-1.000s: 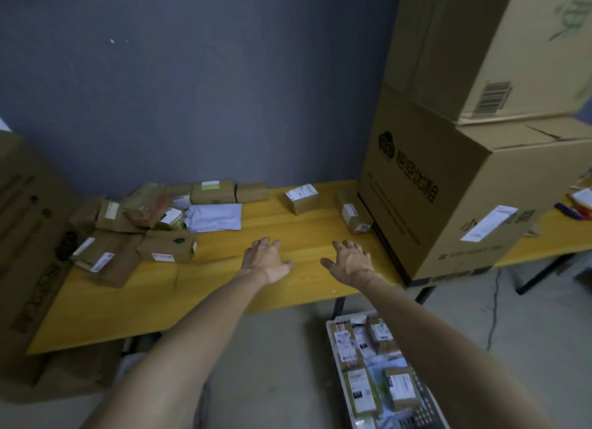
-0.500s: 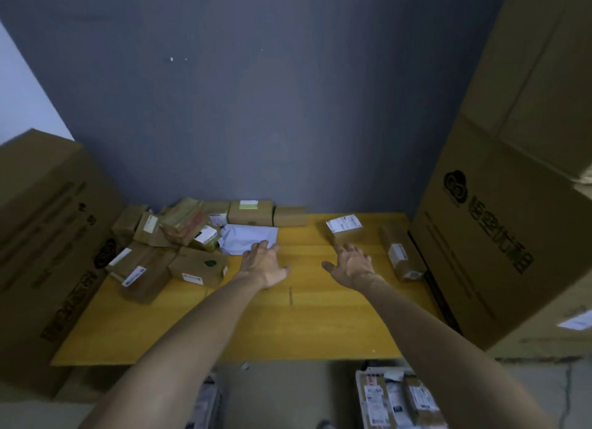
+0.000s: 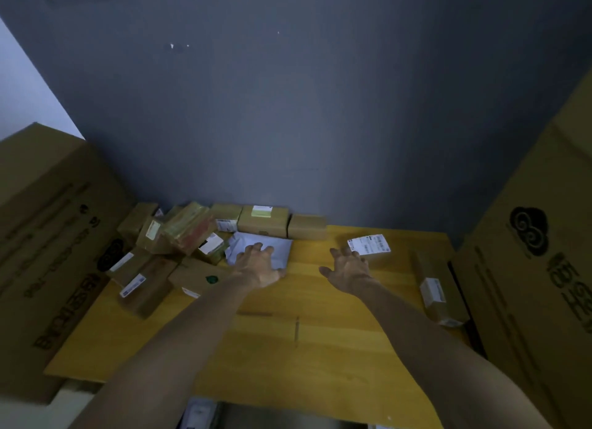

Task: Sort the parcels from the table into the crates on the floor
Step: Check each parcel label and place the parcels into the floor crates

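Note:
My left hand (image 3: 259, 266) lies with spread fingers on a white soft mailer (image 3: 279, 248) near the back of the yellow table (image 3: 307, 348). My right hand (image 3: 348, 267) hovers open, fingertips just short of a small brown box with a white label (image 3: 371, 246). A long brown box with a label (image 3: 438, 289) lies at the right. Several brown parcels (image 3: 179, 236) are heaped at the back left, among them a flat box with a green mark (image 3: 200, 278). The crates are almost out of view below the table's front edge.
A large cardboard carton (image 3: 48, 246) stands at the table's left end. Another tall carton (image 3: 538, 268) with a cloud logo closes off the right end. A dark blue wall (image 3: 288, 108) backs the table. Bare tabletop lies in front of my hands.
The view has tilted up and the floor crate has slid out of sight. Both hands have reached farther back; the left now rests on the white mailer, the right nears the labelled box.

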